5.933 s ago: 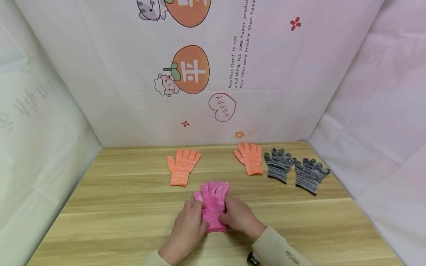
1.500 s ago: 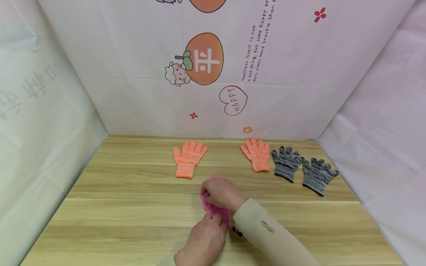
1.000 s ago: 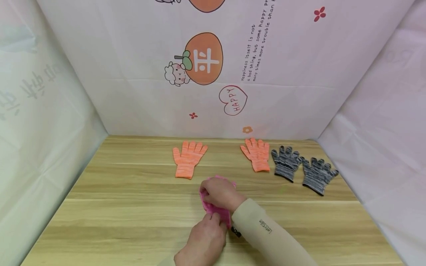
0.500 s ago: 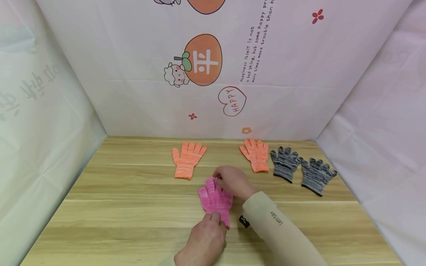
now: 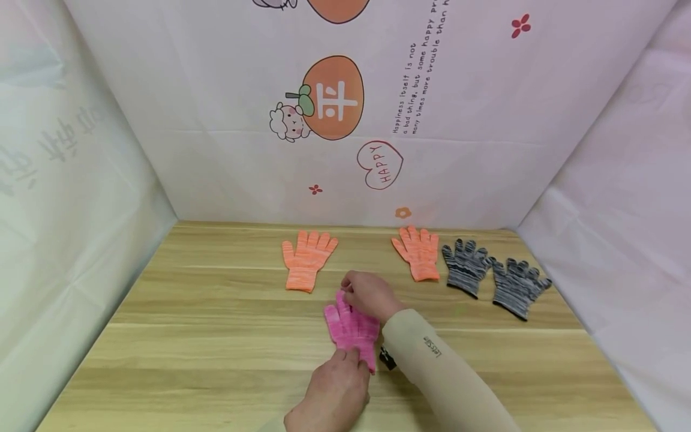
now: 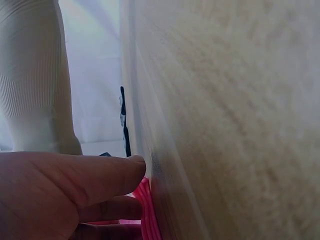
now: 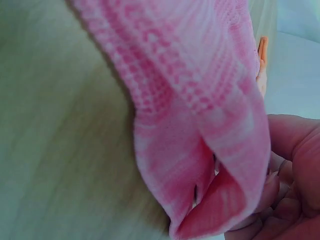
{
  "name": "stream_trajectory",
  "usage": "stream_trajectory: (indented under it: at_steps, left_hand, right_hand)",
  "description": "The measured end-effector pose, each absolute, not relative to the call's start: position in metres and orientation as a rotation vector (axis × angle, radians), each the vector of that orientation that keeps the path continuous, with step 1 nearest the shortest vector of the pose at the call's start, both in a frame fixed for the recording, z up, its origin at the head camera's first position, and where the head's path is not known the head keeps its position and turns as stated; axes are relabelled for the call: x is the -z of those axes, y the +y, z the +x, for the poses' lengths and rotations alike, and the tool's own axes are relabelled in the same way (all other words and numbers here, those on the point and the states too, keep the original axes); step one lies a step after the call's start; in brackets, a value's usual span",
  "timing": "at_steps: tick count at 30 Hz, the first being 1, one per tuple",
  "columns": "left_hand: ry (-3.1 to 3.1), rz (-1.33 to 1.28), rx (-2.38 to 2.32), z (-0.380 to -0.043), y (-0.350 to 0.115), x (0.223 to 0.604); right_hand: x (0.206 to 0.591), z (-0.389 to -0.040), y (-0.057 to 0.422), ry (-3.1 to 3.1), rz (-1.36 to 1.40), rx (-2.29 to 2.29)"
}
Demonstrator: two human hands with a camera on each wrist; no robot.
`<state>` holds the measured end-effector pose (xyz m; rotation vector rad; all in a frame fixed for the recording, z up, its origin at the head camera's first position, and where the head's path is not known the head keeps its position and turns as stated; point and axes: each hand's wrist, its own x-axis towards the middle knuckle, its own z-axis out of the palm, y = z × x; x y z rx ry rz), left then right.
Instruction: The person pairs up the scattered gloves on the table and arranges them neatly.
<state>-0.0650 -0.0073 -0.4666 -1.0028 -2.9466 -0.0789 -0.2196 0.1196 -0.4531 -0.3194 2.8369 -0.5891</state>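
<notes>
In the head view a pink knit glove lies near the middle of the table, fingers pointing away. My left hand presses its fingertips on the cuff end. The left wrist view shows those fingers fairly straight and several pink layers at the cuff edge. My right hand pinches at the glove's finger end and hides some of its fingers. Up close in the right wrist view, the knit fabric stands partly lifted and gaping beside the right hand.
Two orange gloves lie apart toward the back of the wooden table. Two grey-black gloves lie side by side at the right rear. Printed white cloth walls the back and sides. A small black object sits under the right sleeve.
The right hand has moved from across the pink glove's middle up to its finger end, uncovering the palm. The left hand stays at the cuff. Earlier, both hands held the glove's sides.
</notes>
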Motion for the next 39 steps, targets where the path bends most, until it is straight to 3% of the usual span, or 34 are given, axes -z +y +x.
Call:
stream_trajectory:
  at_steps: [23, 39]
  left_hand:
    - [-3.0, -0.976, 0.04, -0.0655, -0.0025, 0.4668]
    - [-3.023, -0.982, 0.011, -0.0645, -0.0002, 0.4648]
  right_hand:
    - [0.46, -0.2211, 0.1174, 2.911, -0.272, 0.584]
    - [0.4544, -0.2132, 0.1224, 2.868, -0.431, 0.562]
